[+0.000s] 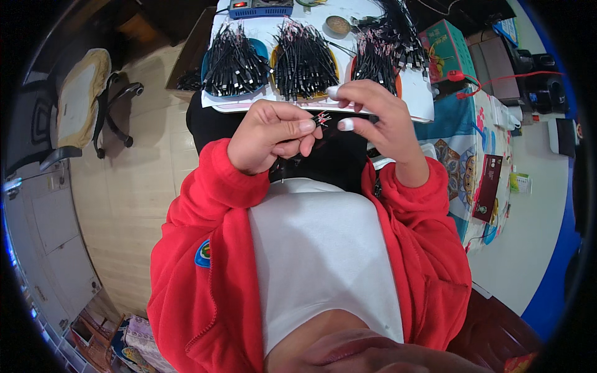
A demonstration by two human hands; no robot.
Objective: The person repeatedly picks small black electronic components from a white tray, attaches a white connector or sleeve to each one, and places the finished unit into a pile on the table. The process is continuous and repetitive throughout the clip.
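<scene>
My left hand [280, 133] pinches a small bunch of black cables between thumb and fingers. Stripped wire ends [322, 119], red and pale, fan out past the thumb. Below the palm, part of the black cables [282, 169] hangs down over my lap. Just right of the wire ends is my right hand [380, 112], its thumb and forefinger spread with nothing between them. White covers sit on the tips of both those digits. Beyond the hands, black cables with metal plugs fill a blue tray [262, 49], a yellow tray [274, 58] and an orange-red tray [399, 86].
The white tabletop [224, 103] ends just beyond my hands. A blue device with a lit red switch [261, 8] and a small round tin [337, 25] stand at the back. More black cables [410, 32], a green carton [447, 53] and a cloth-covered side table [459, 135] are right.
</scene>
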